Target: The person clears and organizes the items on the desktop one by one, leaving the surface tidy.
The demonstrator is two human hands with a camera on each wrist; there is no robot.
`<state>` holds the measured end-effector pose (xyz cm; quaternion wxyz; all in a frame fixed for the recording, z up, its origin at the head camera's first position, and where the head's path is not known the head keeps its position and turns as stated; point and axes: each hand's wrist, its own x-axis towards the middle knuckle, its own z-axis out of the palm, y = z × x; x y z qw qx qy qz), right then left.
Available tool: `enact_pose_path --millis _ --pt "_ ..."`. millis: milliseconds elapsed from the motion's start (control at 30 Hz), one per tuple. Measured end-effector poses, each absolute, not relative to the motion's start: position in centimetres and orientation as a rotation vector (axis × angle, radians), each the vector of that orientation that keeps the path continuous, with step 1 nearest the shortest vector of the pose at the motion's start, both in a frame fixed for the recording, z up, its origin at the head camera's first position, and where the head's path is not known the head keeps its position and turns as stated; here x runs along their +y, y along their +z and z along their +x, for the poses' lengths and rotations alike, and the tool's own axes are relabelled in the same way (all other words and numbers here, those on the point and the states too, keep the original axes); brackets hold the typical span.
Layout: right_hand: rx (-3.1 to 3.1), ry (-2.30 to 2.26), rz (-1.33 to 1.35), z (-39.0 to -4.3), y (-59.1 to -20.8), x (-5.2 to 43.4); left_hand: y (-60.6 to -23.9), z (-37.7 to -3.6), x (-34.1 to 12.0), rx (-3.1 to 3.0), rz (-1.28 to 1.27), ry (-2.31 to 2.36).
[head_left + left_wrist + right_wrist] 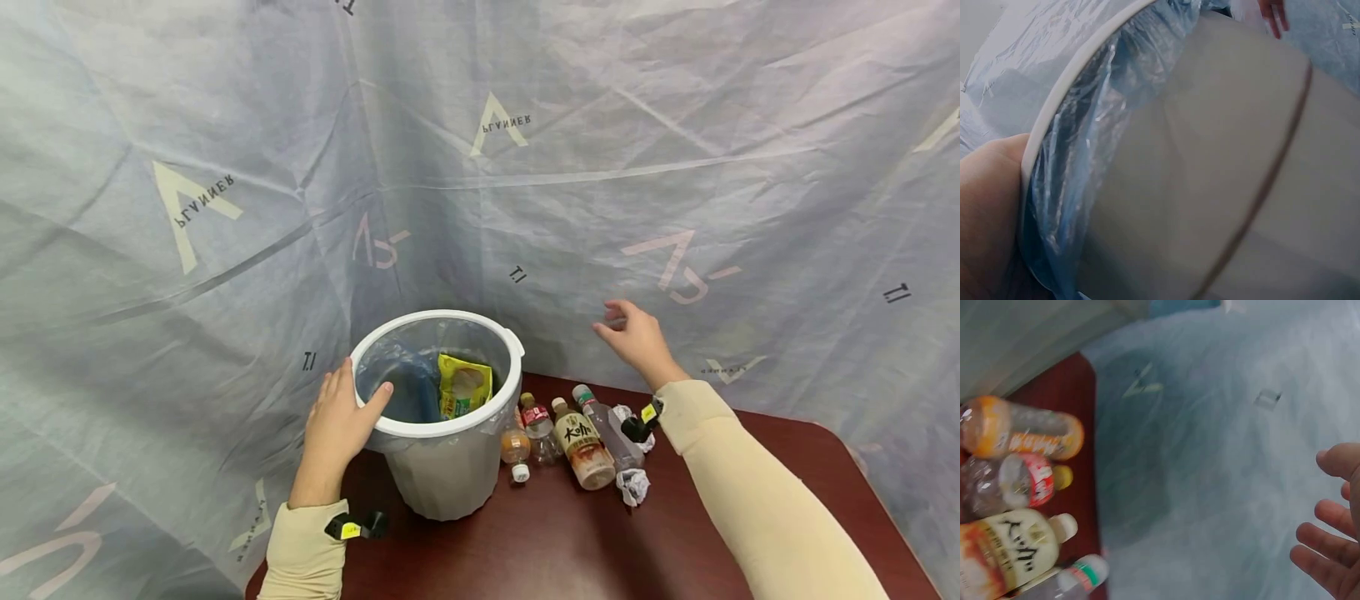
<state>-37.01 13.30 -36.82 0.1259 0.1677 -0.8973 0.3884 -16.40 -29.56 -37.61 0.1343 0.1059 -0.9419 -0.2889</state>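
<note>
Sleeved forearms frame the view. L hand (335, 425) grips the rim of the white bin (442, 425), thumb hooked inside over the blue liner (1066, 206), apparently steadying it on the dark red desk (570, 542). Yellow snack packet (464, 385) sits inside the bin. R hand (636, 337) hovers w/ fingers loose, holding nothing, above a row of bottles (581, 437) and crumpled paper (632, 485) lying just beside the bin, near the printed backdrop sheet (480, 167).
</note>
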Motion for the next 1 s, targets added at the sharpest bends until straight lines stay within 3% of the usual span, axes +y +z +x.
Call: enact_pose_path --millis 533,1000 --pt "-2.759 1.263 0.275 -35.8 -48.9 18.0 -37.6 -16.3 -29.5 -2.73 0.314 -0.838" --pt "-2.806 1.231 0.192 -33.6 -55.6 18.4 -37.6 -16.3 -29.4 -2.729 0.318 -0.835"
